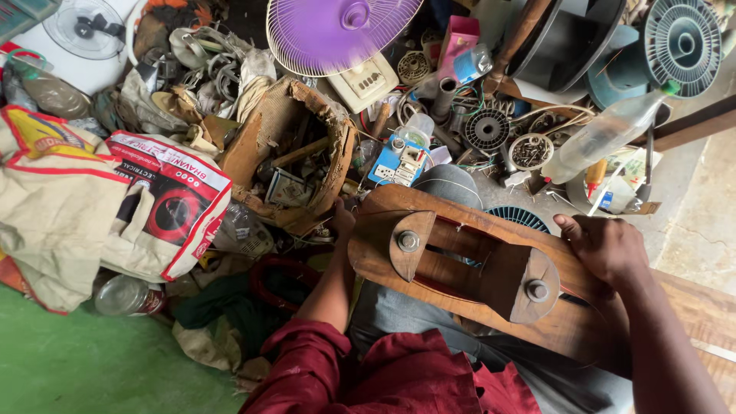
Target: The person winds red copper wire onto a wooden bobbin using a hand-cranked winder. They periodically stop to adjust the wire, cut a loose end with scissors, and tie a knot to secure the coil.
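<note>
Wooden frame (468, 264), brown, with two bolted cross-plates, lies across the person's lap, long axis running from upper left down to lower right. Right hand (606, 247) rests on the frame's upper right edge; fingers (571, 228) curled narrow over the rim, gripping the wood, thumb side toward the frame's middle. Left hand (343, 217) sits at the frame's far left end; its fingers are hidden behind the wood, so whether they are spread or closed cannot be told. It touches or nearly touches that end.

Just beyond the left fingers: torn cardboard box (295, 153) holding scrap parts. Further left of them, a printed sack (165, 199) and a clear jar (126, 295) on the green floor (77, 368). Between the two hands, past the frame's top edge: blue switch board (399, 162) and grey fabric. Above the right fingers, a clear plastic bottle (606, 134) lies tilted. Purple fan guard (337, 31) stands well beyond both hands. Clutter crowds the frame's far edge closely.
</note>
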